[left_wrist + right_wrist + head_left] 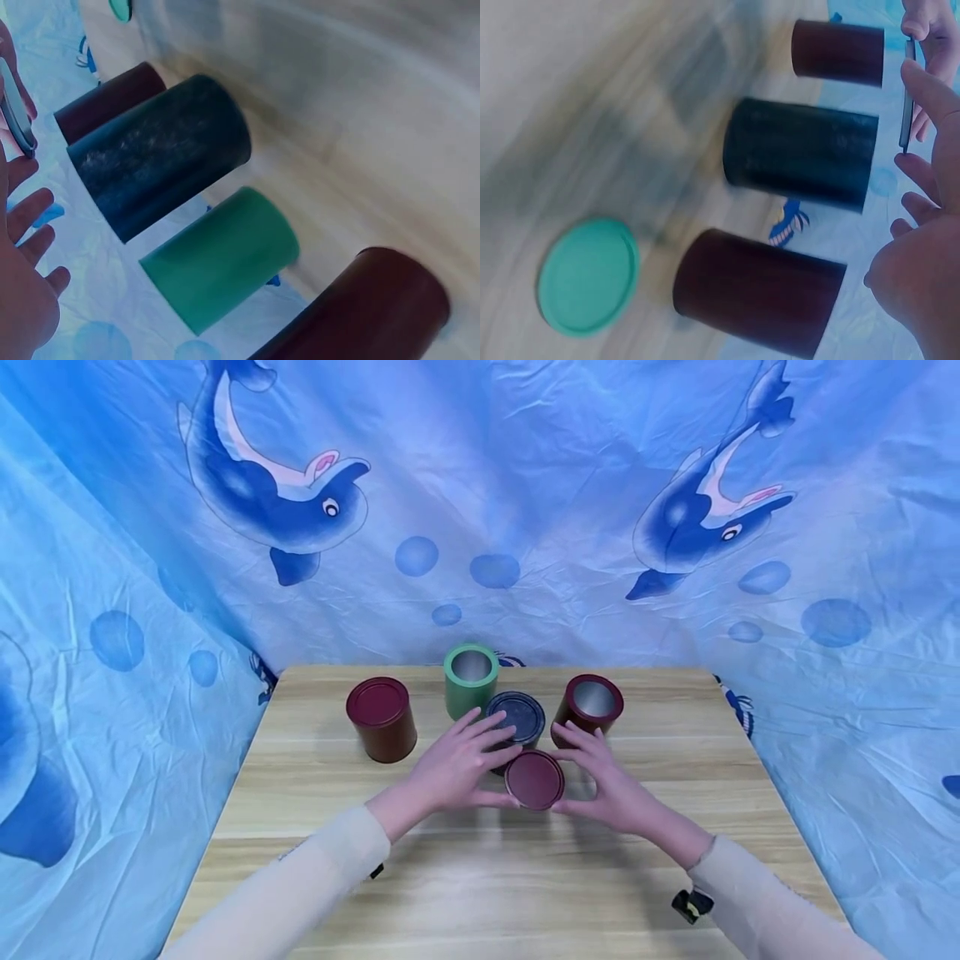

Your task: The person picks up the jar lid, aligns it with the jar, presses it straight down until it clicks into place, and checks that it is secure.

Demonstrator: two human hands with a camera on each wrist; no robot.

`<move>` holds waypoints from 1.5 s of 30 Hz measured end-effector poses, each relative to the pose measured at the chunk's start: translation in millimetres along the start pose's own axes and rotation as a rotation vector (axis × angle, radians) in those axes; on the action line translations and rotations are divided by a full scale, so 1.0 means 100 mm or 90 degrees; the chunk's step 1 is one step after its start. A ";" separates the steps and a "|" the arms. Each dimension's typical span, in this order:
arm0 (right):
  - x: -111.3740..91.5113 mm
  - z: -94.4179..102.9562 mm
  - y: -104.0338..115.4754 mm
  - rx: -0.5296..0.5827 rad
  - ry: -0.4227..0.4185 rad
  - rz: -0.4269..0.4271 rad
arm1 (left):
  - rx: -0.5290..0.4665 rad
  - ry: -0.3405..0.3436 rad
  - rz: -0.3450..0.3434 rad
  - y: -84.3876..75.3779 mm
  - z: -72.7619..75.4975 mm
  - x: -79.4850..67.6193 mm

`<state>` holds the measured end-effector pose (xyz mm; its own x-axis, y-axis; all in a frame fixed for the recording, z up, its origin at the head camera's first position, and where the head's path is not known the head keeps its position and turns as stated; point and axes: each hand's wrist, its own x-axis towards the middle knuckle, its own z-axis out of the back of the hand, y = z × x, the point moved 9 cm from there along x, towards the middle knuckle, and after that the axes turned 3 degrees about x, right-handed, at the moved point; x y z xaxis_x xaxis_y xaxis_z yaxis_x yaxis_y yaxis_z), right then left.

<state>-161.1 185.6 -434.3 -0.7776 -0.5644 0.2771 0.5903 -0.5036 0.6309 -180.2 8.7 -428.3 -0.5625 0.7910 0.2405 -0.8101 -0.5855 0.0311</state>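
Note:
A round dark red lid [534, 780] is held between both hands above the table, its flat face toward the head camera. My left hand [459, 767] pinches the lid's left edge between thumb and forefinger, its other fingers spread over the dark blue can [516, 717]. On the opposite edge, my right hand [606, 783] grips with thumb and forefinger. Just beyond the right fingers stands an open dark red can [594, 700]. In both wrist views the lid appears edge-on, as in the right wrist view, where the lid [907, 97] looks thin.
An open green can [471, 683] stands behind the dark blue one, whose top looks covered. Farther left is another dark red can [381, 718] with its lid on. A green lid [589, 277] lies flat on the wooden table [300, 827]. Blue dolphin-print cloth [480, 510] surrounds the table.

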 end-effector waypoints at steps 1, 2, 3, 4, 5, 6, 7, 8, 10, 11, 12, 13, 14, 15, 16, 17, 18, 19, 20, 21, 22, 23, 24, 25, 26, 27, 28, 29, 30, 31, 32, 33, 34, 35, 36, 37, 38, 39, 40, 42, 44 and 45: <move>0.02 0.03 -0.02 0.001 -0.002 0.002 | -0.007 0.003 0.001 0.02 0.00 0.05; 0.03 0.07 -0.05 0.001 -0.004 0.000 | -0.011 0.003 0.000 0.04 0.01 0.10; 0.05 0.10 -0.08 -0.003 -0.004 -0.004 | -0.015 0.003 0.000 0.06 0.02 0.15; 0.07 0.14 -0.10 -0.005 -0.006 -0.006 | -0.018 0.005 -0.001 0.08 0.03 0.20; 0.08 0.18 -0.12 -0.007 -0.008 -0.007 | -0.019 0.008 -0.001 0.09 0.03 0.25; 0.10 0.21 -0.15 -0.010 -0.008 -0.012 | -0.022 0.012 0.000 0.11 0.03 0.30; 0.11 0.24 -0.18 -0.012 -0.007 -0.022 | -0.022 0.014 -0.001 0.13 0.03 0.34; 0.12 0.27 -0.20 -0.015 -0.005 -0.029 | -0.024 0.015 -0.001 0.14 0.03 0.38; 0.14 0.33 -0.25 -0.020 -0.005 -0.041 | -0.031 0.018 -0.004 0.17 0.03 0.47; 0.15 0.36 -0.27 -0.022 -0.003 -0.047 | -0.035 0.018 -0.006 0.18 0.04 0.51; 0.16 0.38 -0.30 -0.024 -0.002 -0.053 | -0.038 0.019 -0.008 0.19 0.04 0.54; 0.17 0.40 -0.32 -0.023 0.001 -0.059 | -0.042 0.019 -0.010 0.20 0.04 0.58; 0.18 0.43 -0.34 -0.024 0.001 -0.064 | -0.045 0.017 -0.013 0.22 0.04 0.62; 0.20 0.46 -0.36 -0.021 0.002 -0.068 | -0.047 0.014 -0.016 0.23 0.04 0.65; 0.21 0.48 -0.39 -0.019 0.003 -0.074 | -0.048 0.014 -0.018 0.24 0.03 0.69; 0.22 0.51 -0.41 -0.017 0.002 -0.078 | -0.049 0.013 -0.020 0.25 0.02 0.72; 0.23 0.54 -0.43 -0.017 0.002 -0.083 | -0.050 0.013 -0.020 0.26 0.02 0.76; 0.24 0.57 -0.45 -0.016 0.003 -0.088 | -0.053 0.011 -0.021 0.28 0.01 0.80; 0.25 0.59 -0.47 -0.016 0.003 -0.093 | -0.057 0.011 -0.021 0.29 0.00 0.83; 0.26 0.62 -0.49 -0.016 0.004 -0.097 | -0.059 0.015 -0.021 0.30 -0.01 0.86; 0.27 0.64 -0.51 -0.018 0.006 -0.102 | -0.064 0.019 -0.021 0.31 -0.02 0.89; 0.28 0.66 -0.54 -0.021 0.007 -0.106 | -0.070 0.024 -0.020 0.31 -0.03 0.92; 0.29 0.67 -0.56 -0.024 0.010 -0.110 | -0.075 0.030 -0.018 0.32 -0.04 0.95; 0.29 0.69 -0.59 -0.025 0.012 -0.113 | -0.076 0.036 -0.018 0.32 -0.05 0.98; 0.30 0.70 -0.61 -0.026 0.012 -0.114 | -0.080 0.044 -0.016 0.33 -0.07 1.00; 0.30 0.71 -0.64 -0.027 0.012 -0.115 | -0.080 0.052 -0.014 0.33 -0.08 1.02; 0.30 0.72 -0.66 -0.029 0.013 -0.115 | -0.081 0.057 -0.013 0.33 -0.09 1.05; 0.30 0.72 -0.69 -0.032 0.013 -0.115 | -0.075 0.062 -0.012 0.34 -0.10 1.07; 0.31 0.73 -0.72 -0.033 0.013 -0.113 | -0.067 0.066 -0.011 0.34 -0.12 1.10; 0.31 0.74 -0.74 -0.035 0.013 -0.112 | -0.059 0.067 -0.011 0.35 -0.12 1.12; 0.32 0.75 -0.76 -0.037 0.012 -0.111 | -0.053 0.070 -0.010 0.36 -0.13 1.14; 0.32 0.76 -0.78 -0.039 0.012 -0.111 | -0.043 0.071 -0.011 0.37 -0.14 1.17; 0.33 0.77 -0.80 -0.042 0.012 -0.112 | -0.035 0.075 -0.011 0.37 -0.15 1.19; 0.33 0.78 -0.82 -0.042 0.012 -0.114 | -0.029 0.079 -0.011 0.38 -0.16 1.21; 0.33 0.79 -0.84 -0.044 0.012 -0.116 | -0.027 0.083 -0.011 0.38 -0.17 1.23; 0.33 0.80 -0.86 -0.044 0.012 -0.119 | -0.027 0.088 -0.011 0.38 -0.18 1.25; 0.33 0.81 -0.87 -0.044 0.012 -0.122 | -0.022 0.095 -0.011 0.38 -0.19 1.27; 0.33 0.82 -0.88 -0.045 0.012 -0.126 | -0.021 0.102 -0.010 0.39 -0.20 1.29; 0.32 0.83 -0.90 -0.046 0.013 -0.129 | -0.019 0.108 -0.010 0.39 -0.21 1.31; 0.33 0.84 -0.91 -0.049 0.015 -0.134 | -0.013 0.118 -0.009 0.39 -0.22 1.34; 0.33 0.86 -0.93 -0.051 0.015 -0.140 | -0.007 0.126 -0.007 0.39 -0.23 1.37; 0.33 0.87 -0.95 -0.052 0.016 -0.143 | -0.006 0.128 -0.007 0.39 -0.23 1.38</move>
<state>-261.2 271.3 -422.0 -0.8866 -0.4473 0.1174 0.4190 -0.6696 0.6132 -293.6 98.9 -416.6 -0.5746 0.8174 0.0413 -0.8173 -0.5758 0.0237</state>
